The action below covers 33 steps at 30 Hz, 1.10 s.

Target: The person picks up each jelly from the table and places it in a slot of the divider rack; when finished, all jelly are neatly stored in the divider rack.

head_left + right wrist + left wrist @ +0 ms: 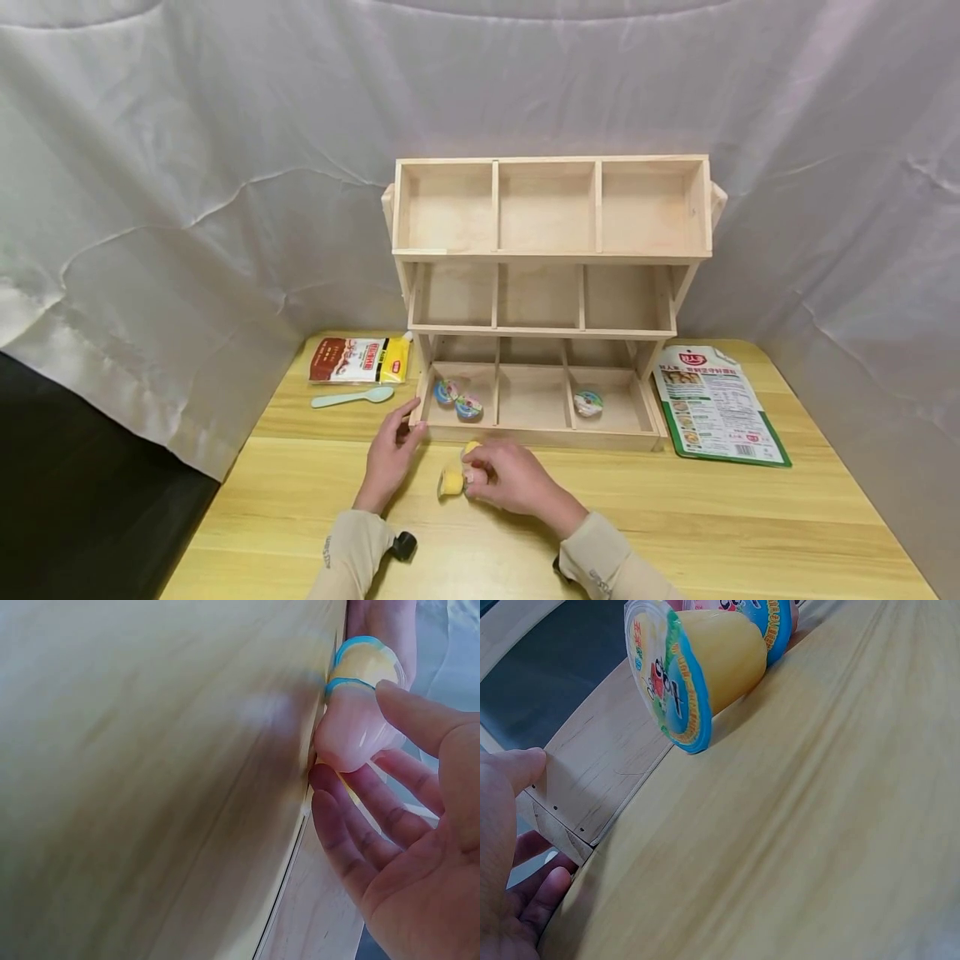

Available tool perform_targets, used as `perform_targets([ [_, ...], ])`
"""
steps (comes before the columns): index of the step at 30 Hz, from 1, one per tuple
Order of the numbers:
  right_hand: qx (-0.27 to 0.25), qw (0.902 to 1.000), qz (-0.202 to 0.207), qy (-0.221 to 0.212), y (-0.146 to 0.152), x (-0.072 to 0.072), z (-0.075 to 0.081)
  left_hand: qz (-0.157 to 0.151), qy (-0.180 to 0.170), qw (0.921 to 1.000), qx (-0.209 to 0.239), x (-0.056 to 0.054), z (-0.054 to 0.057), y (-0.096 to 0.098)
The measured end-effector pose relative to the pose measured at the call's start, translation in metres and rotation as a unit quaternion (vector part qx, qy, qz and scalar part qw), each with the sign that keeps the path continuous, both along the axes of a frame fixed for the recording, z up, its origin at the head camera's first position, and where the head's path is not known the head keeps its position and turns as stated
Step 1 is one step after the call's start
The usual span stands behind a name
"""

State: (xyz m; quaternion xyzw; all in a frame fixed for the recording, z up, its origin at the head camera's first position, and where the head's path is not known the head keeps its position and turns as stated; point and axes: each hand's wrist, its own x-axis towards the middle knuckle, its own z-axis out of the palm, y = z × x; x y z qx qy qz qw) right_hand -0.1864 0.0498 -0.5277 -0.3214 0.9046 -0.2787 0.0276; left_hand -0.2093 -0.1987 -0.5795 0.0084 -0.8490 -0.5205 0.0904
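Note:
My right hand pinches a pink jelly cup between thumb and fingers, low over the table. Beside that cup a yellow jelly cup lies on its side, its printed lid facing left in the left wrist view. Another yellow cup shows partly behind the right fingers. My left hand holds the front left corner of the tiered wooden box, thumb on the front board and fingers round the side. Two jelly cups sit in the bottom left compartment, one jelly cup in the bottom right.
Left of the box lie a red, white and yellow food packet and a pale green spoon. A white and green pouch lies at its right. Grey curtains hang behind the wooden table.

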Motion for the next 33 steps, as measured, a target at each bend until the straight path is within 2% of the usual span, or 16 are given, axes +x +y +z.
perform_targets([
  [20,-0.012,0.9999,0.004,0.004,0.0031,0.0002,0.0059,0.000,0.006,1.0000,-0.002,-0.0009,-0.0018,-0.0006],
  [33,-0.017,0.9998,-0.003,0.007,0.0065,-0.0010,0.0017,-0.002,0.006,1.0000,-0.002,0.0002,-0.0014,0.0000],
])
